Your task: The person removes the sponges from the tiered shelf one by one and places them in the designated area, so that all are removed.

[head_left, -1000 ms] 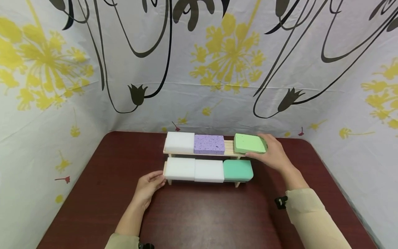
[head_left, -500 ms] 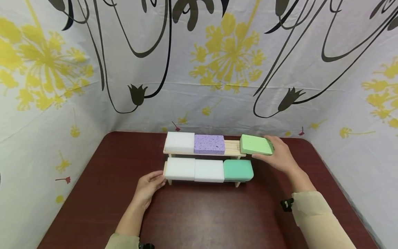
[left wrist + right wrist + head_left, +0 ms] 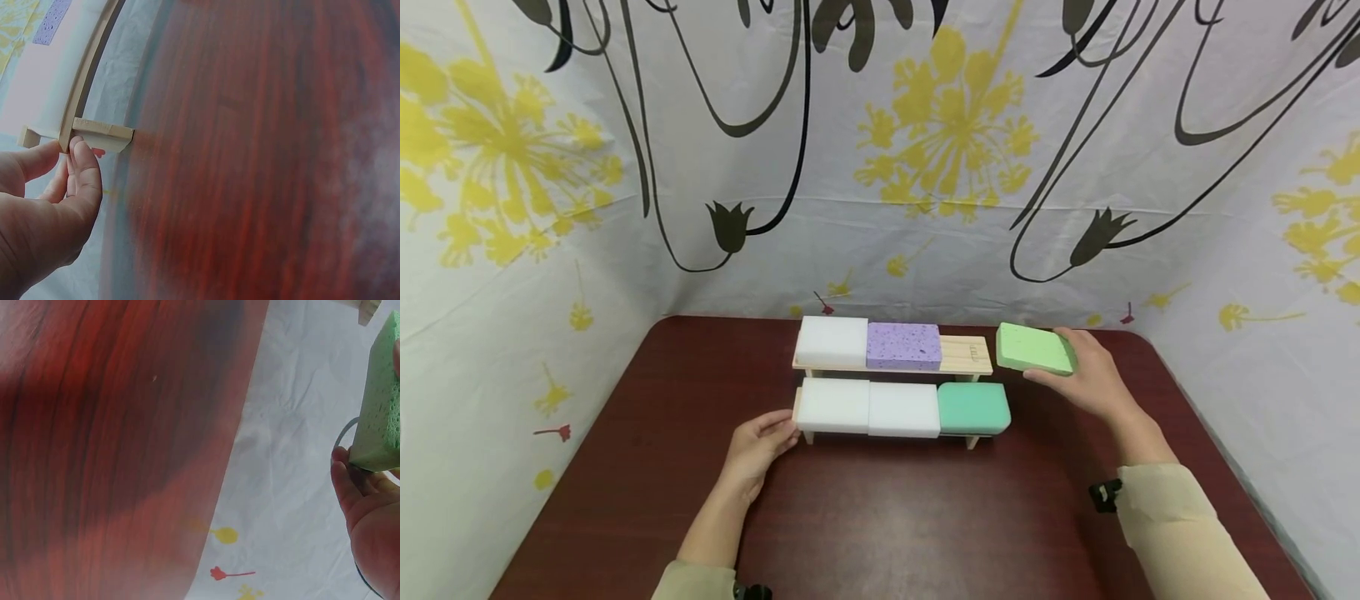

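My right hand grips a light green sponge by its right end, just off the right end of the upper wooden shelf. In the right wrist view the sponge shows its porous side, with fingers around its lower end. My left hand pinches the left end of the lower wooden shelf between thumb and fingers. White sponges and a teal sponge sit on that lower tier. On the upper tier stand a white sponge and a speckled purple sponge.
The two-tier rack stands on short legs on a dark red wooden table. A patterned white cloth hangs behind the table and along both sides.
My right hand has carried the light green sponge rightward, off the upper shelf, baring the shelf's right end. The left hand keeps its place on the lower shelf.
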Motion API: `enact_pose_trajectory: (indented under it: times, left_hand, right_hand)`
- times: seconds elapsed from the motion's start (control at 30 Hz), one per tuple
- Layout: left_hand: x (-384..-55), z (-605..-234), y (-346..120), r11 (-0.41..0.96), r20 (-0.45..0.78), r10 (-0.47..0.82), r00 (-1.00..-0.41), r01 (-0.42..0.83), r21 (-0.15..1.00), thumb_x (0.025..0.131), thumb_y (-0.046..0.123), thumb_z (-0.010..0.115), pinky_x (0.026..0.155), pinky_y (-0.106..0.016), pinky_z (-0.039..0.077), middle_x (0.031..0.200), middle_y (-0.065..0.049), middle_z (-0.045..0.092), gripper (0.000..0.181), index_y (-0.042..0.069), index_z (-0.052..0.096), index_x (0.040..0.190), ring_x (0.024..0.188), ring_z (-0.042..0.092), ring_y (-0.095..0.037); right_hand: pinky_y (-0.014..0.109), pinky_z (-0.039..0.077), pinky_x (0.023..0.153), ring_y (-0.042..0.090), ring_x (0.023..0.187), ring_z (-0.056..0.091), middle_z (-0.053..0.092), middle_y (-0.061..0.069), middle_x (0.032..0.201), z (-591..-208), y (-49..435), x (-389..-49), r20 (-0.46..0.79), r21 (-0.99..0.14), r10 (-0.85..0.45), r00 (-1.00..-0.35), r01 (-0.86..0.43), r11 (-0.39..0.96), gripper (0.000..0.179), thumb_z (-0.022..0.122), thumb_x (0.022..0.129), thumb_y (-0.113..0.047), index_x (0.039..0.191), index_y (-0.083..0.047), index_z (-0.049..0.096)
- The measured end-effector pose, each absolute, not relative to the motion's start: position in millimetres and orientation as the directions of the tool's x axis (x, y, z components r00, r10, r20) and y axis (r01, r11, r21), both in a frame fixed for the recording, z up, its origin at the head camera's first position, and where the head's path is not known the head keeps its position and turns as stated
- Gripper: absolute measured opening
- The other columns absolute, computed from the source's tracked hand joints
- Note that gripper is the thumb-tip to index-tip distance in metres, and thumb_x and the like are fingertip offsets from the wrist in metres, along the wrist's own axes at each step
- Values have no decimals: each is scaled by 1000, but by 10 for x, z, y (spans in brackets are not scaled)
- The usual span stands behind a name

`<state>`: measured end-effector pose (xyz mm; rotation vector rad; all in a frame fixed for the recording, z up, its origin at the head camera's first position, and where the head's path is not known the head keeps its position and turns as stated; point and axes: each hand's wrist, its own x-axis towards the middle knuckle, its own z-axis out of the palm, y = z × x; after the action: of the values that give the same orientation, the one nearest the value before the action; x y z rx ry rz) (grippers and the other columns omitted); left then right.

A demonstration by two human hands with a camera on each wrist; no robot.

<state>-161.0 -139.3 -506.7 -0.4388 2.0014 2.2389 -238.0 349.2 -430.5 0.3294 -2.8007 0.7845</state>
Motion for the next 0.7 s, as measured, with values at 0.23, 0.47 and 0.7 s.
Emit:
enact_pose_trajectory:
  times: [0.23,0.47,0.7]
  left_hand:
    - [-1609,-5075,-1407,-131,-281,-106,-954,-266,955,99,-2,63,82,-21,59,104,-13,69,34,-14,58,130,91,67,-13]
    - [-1611,-5069,-1401,-134,-280,-105,-954,-265,955,98,-2,63,82,-21,59,103,-12,69,34,-14,58,130,91,67,-13]
    - [-1606,-5063,-1387,-128,-281,-112,-953,-267,955,98,-2,64,82,-21,59,104,-13,69,34,-13,59,130,91,67,-13]
  right_hand:
    - [50,43,77,39,104,49,49,29,132,-4396,3579,-2385,261,-475,-155,-953,-267,839,86,86,82,-38,142,8,44]
    - [54,45,80,41,106,49,44,32,138,-4517,3633,-2403,191,-482,-162,-968,-236,844,93,84,84,-42,147,10,38]
    - [59,45,86,45,112,48,40,34,142,-4688,3717,-2423,134,-467,-174,-976,-217,857,97,83,84,-43,148,11,35]
